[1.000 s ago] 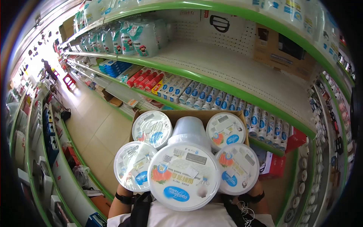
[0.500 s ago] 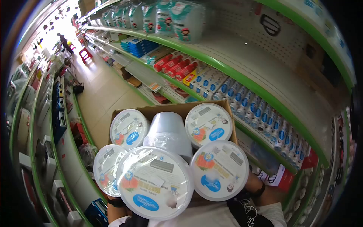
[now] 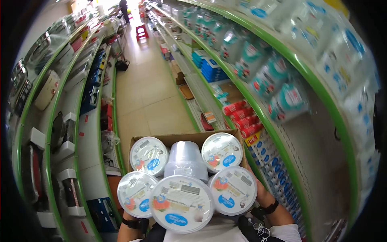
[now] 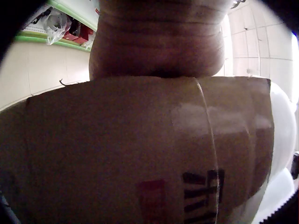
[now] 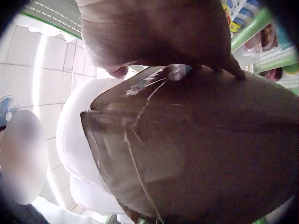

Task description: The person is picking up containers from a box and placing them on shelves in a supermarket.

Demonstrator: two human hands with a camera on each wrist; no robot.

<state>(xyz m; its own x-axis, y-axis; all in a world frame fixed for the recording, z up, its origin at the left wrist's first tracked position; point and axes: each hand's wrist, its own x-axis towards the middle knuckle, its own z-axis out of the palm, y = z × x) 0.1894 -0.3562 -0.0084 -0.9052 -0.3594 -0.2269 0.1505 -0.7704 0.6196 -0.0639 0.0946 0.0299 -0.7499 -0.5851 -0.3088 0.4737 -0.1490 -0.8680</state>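
A cardboard box [image 3: 177, 137], held in front of the body between both hands, carries several stacks of round white plastic tubs [image 3: 181, 191]. Their lids bear blue labels and orange pictures. A stack of nested translucent tubs [image 3: 186, 159] lies tilted in the middle. On the right side, my right hand [image 5: 154, 32] grips the box at its edge, thumb tip and fingers against the cardboard. My left hand [image 4: 156, 42] holds the opposite side, its palm against the taped cardboard [image 4: 117, 140] and its fingers hidden behind the box. The tubs cover most of the box in the head view.
A tiled aisle [image 3: 155, 84] runs ahead between green-edged shelves. Pans and boxed goods fill the left shelves [image 3: 86, 161]; plastic-wrapped packs [image 3: 288, 101] and red rolls [image 3: 244, 117] stand on the right. Farther down are a red stool [image 3: 141, 32] and a person [image 3: 124, 10].
The view has turned left, from facing the right-hand shelves to looking down the aisle. The box and its tubs have turned along with the body, still held by both hands.
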